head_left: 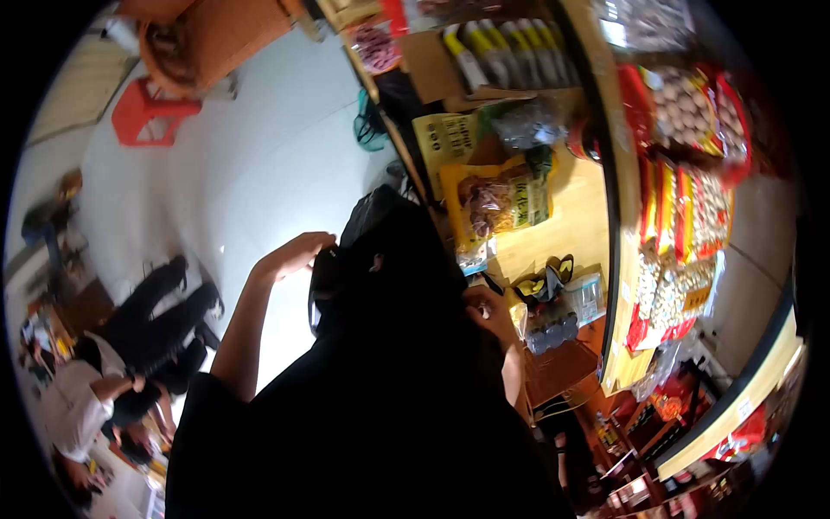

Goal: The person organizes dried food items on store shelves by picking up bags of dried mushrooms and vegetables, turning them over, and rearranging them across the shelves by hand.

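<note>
My left hand (298, 255) is at the left edge of the black clothing (380, 363) on my body. Its fingers stretch toward the dark cloth, and the fingertips are partly lost against it. Just below them a dark, rounded shape (322, 290) hangs at my side, too dark to name. On the other side, my right hand (491, 311) has its fingers curled in against the clothing, beside the shelf. Whatever it may hold is hidden. Close to that hand are clear plastic packs with dark contents (552, 332) and a yellow-and-black item (545, 281).
A wooden shelf (575, 208) on my right bears a yellow food bag (501, 199) and a box of packets (506, 56). Red-and-yellow bags (687, 208) fill the shelf beyond. At left are a red stool (151, 112), an orange-brown chair (207, 43) and people (130, 363).
</note>
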`<state>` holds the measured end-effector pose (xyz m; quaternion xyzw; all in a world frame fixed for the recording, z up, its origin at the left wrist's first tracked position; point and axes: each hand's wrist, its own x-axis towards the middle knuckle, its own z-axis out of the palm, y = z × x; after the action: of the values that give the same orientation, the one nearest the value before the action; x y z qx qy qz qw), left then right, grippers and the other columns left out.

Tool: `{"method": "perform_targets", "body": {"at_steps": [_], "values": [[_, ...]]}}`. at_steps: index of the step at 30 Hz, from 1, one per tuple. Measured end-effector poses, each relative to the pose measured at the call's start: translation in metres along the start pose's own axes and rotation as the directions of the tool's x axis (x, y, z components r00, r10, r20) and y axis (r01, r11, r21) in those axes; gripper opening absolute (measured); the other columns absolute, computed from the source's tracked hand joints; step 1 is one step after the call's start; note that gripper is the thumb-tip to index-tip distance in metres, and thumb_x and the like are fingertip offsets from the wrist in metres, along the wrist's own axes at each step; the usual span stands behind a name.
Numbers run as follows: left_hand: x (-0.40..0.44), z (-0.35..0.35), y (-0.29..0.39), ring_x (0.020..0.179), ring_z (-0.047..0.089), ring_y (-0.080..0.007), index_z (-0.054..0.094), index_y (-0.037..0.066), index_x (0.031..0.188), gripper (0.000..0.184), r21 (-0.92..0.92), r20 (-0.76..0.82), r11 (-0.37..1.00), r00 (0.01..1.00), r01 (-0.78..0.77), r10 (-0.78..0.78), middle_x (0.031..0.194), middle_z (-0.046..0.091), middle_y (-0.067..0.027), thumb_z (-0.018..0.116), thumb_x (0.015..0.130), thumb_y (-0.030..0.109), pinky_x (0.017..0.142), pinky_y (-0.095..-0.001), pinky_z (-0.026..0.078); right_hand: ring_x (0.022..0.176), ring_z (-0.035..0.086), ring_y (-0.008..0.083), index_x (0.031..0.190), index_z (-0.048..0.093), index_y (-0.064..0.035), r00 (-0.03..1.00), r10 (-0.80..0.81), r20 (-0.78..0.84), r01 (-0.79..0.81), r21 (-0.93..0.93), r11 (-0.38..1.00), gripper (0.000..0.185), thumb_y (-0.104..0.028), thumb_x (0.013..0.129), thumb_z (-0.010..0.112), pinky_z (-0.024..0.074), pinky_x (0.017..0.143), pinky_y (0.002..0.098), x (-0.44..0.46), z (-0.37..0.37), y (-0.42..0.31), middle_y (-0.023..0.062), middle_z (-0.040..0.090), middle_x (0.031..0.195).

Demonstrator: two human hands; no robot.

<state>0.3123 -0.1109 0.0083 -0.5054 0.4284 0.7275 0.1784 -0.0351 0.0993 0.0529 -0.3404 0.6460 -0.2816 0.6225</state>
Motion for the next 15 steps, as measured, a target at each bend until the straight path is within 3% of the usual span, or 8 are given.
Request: {"method": "perform_targets", "body": {"at_steps": [3, 4, 5, 8, 10, 11, 12, 15], "values": [[0.026, -0.022, -0.002, 0.099, 0.061, -0.0232, 0.057, 0.005, 0.113, 0.037, 0.04, 0.171, 0.986, 0.973, -0.163, 0.154, 0.103, 0.063, -0.0099, 0.034, 0.099, 0.031, 0.091, -0.0385, 0.046, 0.076, 0.058, 0.0074, 0.105, 0.062, -0.004, 0.998, 0.047, -0.036, -0.049, -0.045, 0.998, 0.026, -0.005, 0.08, 0.068, 0.0461, 0.07, 0.0227, 0.002, 0.011, 0.011, 0.0011, 0.063, 0.087], [0.027, -0.025, 0.004, 0.1, 0.06, -0.0196, 0.058, 0.006, 0.109, 0.034, -0.165, 0.247, 0.954, 0.926, -0.251, 0.286, 0.103, 0.065, -0.0068, 0.037, 0.098, 0.03, 0.087, -0.036, 0.044, 0.072, 0.057, 0.0075, 0.102, 0.063, -0.0047, 0.997, -0.017, -0.069, 0.013, -0.057, 0.998, 0.022, -0.007, 0.08, 0.068, 0.0461, 0.066, 0.0227, 0.003, 0.015, 0.007, 0.0014, 0.063, 0.084], [0.011, -0.018, 0.041, 0.101, 0.06, -0.0182, 0.058, 0.007, 0.11, 0.032, -0.073, 0.223, 0.986, 0.961, -0.148, 0.16, 0.101, 0.065, -0.0061, 0.04, 0.097, 0.03, 0.087, -0.0337, 0.043, 0.069, 0.057, 0.0076, 0.098, 0.064, -0.0054, 0.991, -0.079, -0.106, 0.071, -0.075, 0.995, 0.018, -0.008, 0.081, 0.069, 0.046, 0.063, 0.0227, 0.004, 0.02, 0.003, 0.0018, 0.063, 0.082], [0.016, -0.008, 0.062, 0.099, 0.058, -0.0153, 0.057, 0.007, 0.117, 0.039, 0.102, 0.362, 0.97, 0.917, -0.221, 0.17, 0.108, 0.062, -0.0058, 0.05, 0.095, 0.037, 0.089, -0.0339, 0.043, 0.064, 0.056, 0.0107, 0.093, 0.064, -0.0076, 0.988, -0.114, -0.102, 0.099, -0.145, 0.985, 0.014, -0.015, 0.082, 0.07, 0.0452, 0.058, 0.0255, 0.005, 0.027, -0.007, 0.0036, 0.064, 0.077], [0.029, 0.0, 0.054, 0.095, 0.054, -0.0127, 0.054, 0.006, 0.121, 0.04, 0.201, 0.459, 0.933, 0.87, -0.299, 0.18, 0.103, 0.061, -0.0066, 0.06, 0.091, 0.032, 0.082, -0.0263, 0.046, 0.062, 0.057, 0.0153, 0.092, 0.064, -0.0079, 0.971, -0.211, -0.11, 0.184, -0.218, 0.958, 0.015, -0.021, 0.085, 0.068, 0.0462, 0.058, 0.0284, 0.002, 0.028, -0.01, 0.0052, 0.062, 0.073], [0.02, 0.006, 0.073, 0.089, 0.054, -0.0129, 0.056, 0.005, 0.119, 0.041, 0.341, 0.451, 0.919, 0.892, -0.2, 0.027, 0.098, 0.059, -0.0046, 0.066, 0.088, 0.03, 0.076, -0.0269, 0.048, 0.062, 0.058, 0.0176, 0.09, 0.063, -0.0078, 0.965, -0.237, -0.111, 0.206, -0.237, 0.949, 0.016, -0.023, 0.085, 0.067, 0.0466, 0.058, 0.0296, 0.002, 0.029, -0.005, 0.0062, 0.061, 0.072], [0.012, 0.016, 0.083, 0.085, 0.054, -0.0122, 0.057, 0.005, 0.118, 0.041, 0.426, 0.438, 0.841, 0.89, -0.333, 0.131, 0.095, 0.058, -0.0031, 0.069, 0.085, 0.028, 0.07, -0.0271, 0.048, 0.063, 0.059, 0.0198, 0.089, 0.063, -0.0076, 0.949, -0.288, -0.125, 0.25, -0.254, 0.934, 0.017, -0.024, 0.086, 0.066, 0.0467, 0.058, 0.031, 0.002, 0.03, -0.002, 0.007, 0.061, 0.072], [0.021, 0.019, 0.091, 0.089, 0.057, -0.0155, 0.055, 0.001, 0.118, 0.038, 0.536, 0.525, 0.771, 0.851, -0.344, 0.014, 0.102, 0.06, -0.0088, 0.067, 0.087, 0.019, 0.071, -0.0283, 0.049, 0.065, 0.06, 0.0281, 0.083, 0.061, -0.0084, 0.901, -0.404, -0.16, 0.338, -0.324, 0.883, 0.018, -0.025, 0.087, 0.064, 0.0466, 0.058, 0.0362, -0.004, 0.032, -0.002, 0.0099, 0.06, 0.07]]}}
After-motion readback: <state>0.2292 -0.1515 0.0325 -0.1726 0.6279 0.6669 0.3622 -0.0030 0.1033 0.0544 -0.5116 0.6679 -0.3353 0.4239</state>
